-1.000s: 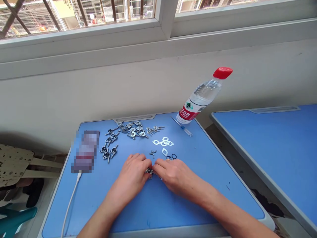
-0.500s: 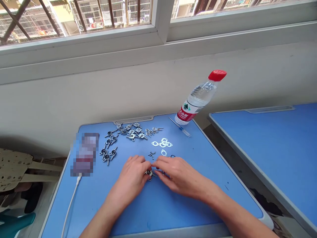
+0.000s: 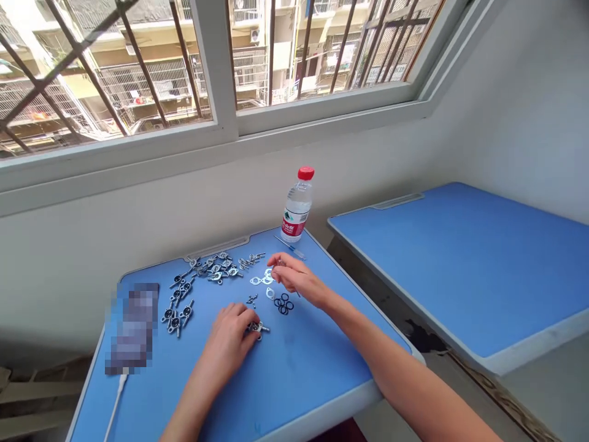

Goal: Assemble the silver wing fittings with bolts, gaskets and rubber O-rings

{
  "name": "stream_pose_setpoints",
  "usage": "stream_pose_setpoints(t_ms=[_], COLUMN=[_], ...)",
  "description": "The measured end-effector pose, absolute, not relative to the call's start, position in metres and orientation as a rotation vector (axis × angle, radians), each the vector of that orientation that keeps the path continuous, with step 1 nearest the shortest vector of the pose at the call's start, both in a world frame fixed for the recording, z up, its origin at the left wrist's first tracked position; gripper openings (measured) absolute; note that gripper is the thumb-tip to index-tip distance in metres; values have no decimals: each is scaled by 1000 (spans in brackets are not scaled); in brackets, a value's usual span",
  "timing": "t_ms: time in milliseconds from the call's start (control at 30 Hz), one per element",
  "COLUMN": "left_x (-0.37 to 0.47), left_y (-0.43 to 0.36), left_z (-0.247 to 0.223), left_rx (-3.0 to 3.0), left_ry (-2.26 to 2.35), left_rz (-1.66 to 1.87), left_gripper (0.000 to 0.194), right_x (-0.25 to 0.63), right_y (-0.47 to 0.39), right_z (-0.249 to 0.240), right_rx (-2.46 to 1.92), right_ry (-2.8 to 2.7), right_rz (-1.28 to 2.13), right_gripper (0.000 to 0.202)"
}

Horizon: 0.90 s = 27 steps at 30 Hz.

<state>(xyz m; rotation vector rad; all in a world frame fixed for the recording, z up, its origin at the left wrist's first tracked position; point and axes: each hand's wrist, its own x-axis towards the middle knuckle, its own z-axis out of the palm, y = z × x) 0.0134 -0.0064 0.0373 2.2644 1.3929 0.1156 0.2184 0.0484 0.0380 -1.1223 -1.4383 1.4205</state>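
My left hand [image 3: 233,336] rests on the blue table, its thumb and fingers closed on a small metal part [image 3: 260,328]. Above the flat metal plates [image 3: 256,280] is my right hand [image 3: 294,276], fingers curled together; a thin dark tip shows below them, but what they hold is too small to name. Black rings [image 3: 284,304] lie just below that hand, beside a single plate [image 3: 270,293]. Several tiny screws [image 3: 251,300] are between the hands. Metal parts with black centres [image 3: 177,294] lie at the left, and more metal parts [image 3: 216,268] lie behind.
A water bottle [image 3: 296,212] with a red cap stands at the table's back right corner, with a blue-handled screwdriver [image 3: 292,247] before it. A blurred-out phone [image 3: 135,328] with a white cable [image 3: 117,393] lies at the left. A second blue table [image 3: 460,264] is at the right.
My right hand has moved away from my left hand, over to the metal plates, uncovering the black rings. My left hand stays on the metal part. The camera view has turned right and up.
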Motion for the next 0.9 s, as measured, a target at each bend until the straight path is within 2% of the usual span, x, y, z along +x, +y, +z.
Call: stream_pose_setpoints(t_ms=[67, 200, 467, 700, 900], left_x=[13, 12, 7, 6, 9], left_y=[-8, -9, -9, -7, -7], left_z=[38, 40, 43, 43, 45], left_rx=[2266, 2293, 2265, 2286, 2288], left_ry=[1392, 1378, 1321, 1307, 1296], left_rz=[152, 201, 260, 241, 194], left_gripper=[11, 12, 25, 10, 9], right_x=[217, 209, 210, 204, 201], right_y=[50, 48, 49, 45, 32], right_z=[36, 32, 29, 22, 28], right_rx=[-1046, -936, -958, -852, -761], right_ry=[-1391, -1467, -1525, -1596, -1650], right_rz=[1553, 1621, 1402, 1493, 1511], right_gripper=[18, 37, 41, 51, 50])
